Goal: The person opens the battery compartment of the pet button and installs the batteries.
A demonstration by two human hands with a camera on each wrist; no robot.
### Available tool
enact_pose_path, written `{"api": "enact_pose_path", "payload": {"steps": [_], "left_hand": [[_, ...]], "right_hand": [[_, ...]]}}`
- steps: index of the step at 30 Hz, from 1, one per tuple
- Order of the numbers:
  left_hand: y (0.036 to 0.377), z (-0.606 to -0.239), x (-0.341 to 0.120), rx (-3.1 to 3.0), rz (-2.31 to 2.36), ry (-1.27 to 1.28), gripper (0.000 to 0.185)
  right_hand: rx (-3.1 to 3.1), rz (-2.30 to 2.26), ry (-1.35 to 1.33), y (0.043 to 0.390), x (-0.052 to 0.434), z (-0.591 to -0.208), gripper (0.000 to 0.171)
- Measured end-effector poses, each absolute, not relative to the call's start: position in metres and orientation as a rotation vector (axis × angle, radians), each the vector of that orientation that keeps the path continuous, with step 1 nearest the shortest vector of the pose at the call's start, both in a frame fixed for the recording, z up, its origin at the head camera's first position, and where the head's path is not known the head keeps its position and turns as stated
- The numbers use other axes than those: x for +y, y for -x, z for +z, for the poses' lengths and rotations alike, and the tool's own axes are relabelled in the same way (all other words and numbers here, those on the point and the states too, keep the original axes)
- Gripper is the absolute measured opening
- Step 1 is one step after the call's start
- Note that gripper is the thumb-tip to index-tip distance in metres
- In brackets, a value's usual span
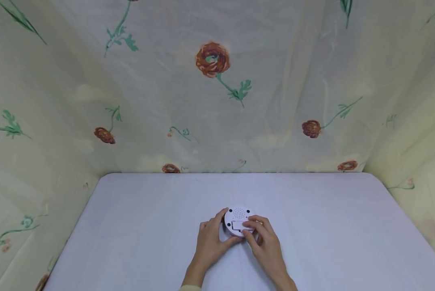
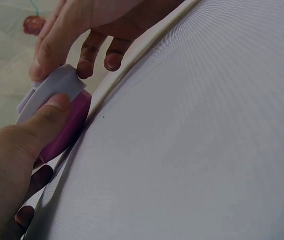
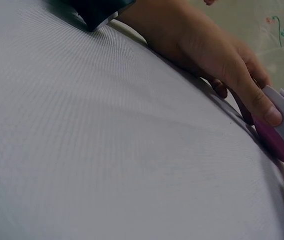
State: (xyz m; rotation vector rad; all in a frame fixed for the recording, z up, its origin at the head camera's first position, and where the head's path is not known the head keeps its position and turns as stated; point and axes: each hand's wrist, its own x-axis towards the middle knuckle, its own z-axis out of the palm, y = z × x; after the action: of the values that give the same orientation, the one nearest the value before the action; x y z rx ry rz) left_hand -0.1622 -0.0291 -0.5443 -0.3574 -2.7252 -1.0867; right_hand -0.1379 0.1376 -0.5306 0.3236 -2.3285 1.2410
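A round white device (image 1: 238, 212) lies bottom side up on the table, with speaker holes, small dark feet and a rectangular battery cover (image 1: 238, 225). Its lower body (image 2: 71, 131) shows purple-pink in the left wrist view. My left hand (image 1: 209, 241) grips the device by its left rim, thumb on the near side and fingers round the far side. With thumb and fingertips, my right hand (image 1: 269, 247) pinches the battery cover at its right part. One edge of the cover stands slightly proud of the device in both wrist views. My right fingers hide its right end.
A white cloth-covered table (image 1: 148, 218) with rounded far corners extends around the hands. Behind it and at both sides hangs a pale curtain (image 1: 159, 81) printed with red-brown flowers. In the right wrist view a dark strap or cuff (image 3: 99, 12) sits around the left wrist.
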Motion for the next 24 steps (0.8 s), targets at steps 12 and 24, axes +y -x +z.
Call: {"api": "enact_pose_path", "payload": {"steps": [12,24], "left_hand": [[0.16,-0.547,-0.03,-2.716,-1.065,0.383,0.086],[0.162,-0.548,-0.03,-2.704,-1.029,0.404,0.086]], "right_hand": [[-2.31,1.446,-0.323,0.137,0.137,-0.534,0.022],[-2.327,1.556,-0.241,0.128,0.128,-0.503,0.017]]}}
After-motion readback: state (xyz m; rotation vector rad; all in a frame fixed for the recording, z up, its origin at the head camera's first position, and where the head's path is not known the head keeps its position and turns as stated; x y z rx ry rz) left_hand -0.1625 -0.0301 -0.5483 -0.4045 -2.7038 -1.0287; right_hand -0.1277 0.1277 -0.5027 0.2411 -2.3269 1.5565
